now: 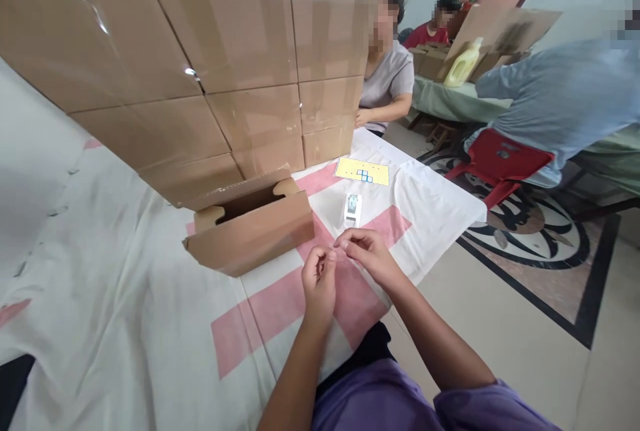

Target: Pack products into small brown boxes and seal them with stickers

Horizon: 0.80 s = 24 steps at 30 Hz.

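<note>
My left hand [319,276] is closed, its thumb and forefinger pinched together above the cloth-covered table. Close by, my right hand [364,251] also pinches, its fingertips almost meeting those of the left. Whatever lies between the fingers is too small to make out. Just beyond the hands is a small white box-like item [353,209] with a greenish picture on its top. Farther back lies a yellow sheet [363,171] with blue outlined squares and small dots. Left of my hands stands an open-topped cardboard box [260,237].
Stacked cardboard boxes [240,51] form a wall along the table's far left. A person [393,77] sits past it. A red chair [510,157], with a person in light blue on it, stands right. A yellow bottle [464,64] is on another table. The white-and-pink tablecloth [260,317] is wrinkled.
</note>
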Each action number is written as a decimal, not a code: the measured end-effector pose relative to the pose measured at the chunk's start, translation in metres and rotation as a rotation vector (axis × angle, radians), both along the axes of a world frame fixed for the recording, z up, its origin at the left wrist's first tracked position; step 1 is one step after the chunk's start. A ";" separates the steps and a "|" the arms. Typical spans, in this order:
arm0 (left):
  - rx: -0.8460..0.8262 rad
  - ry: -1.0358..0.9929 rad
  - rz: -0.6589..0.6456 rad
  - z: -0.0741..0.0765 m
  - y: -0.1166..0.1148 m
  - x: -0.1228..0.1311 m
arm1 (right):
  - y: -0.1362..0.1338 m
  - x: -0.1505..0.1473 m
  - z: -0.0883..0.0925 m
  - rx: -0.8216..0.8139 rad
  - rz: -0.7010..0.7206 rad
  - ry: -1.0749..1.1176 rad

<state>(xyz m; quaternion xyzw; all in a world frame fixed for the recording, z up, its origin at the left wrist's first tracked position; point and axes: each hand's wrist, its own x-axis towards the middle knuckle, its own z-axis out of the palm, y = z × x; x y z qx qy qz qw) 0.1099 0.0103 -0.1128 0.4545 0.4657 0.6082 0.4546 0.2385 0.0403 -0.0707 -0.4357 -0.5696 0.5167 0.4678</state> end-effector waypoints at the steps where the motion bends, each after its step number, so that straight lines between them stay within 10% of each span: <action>1: 0.008 0.003 0.007 0.000 0.000 0.000 | -0.001 -0.002 0.002 0.020 -0.016 -0.010; 10: 0.006 0.108 0.245 0.006 -0.003 -0.017 | -0.015 -0.010 0.021 0.283 -0.263 -0.115; 17: 0.273 1.072 0.698 0.086 0.036 -0.110 | -0.004 -0.017 0.060 0.337 -0.152 -0.073; 24: 0.105 1.481 0.320 0.109 0.077 -0.155 | 0.016 -0.055 0.073 0.312 -0.072 -0.109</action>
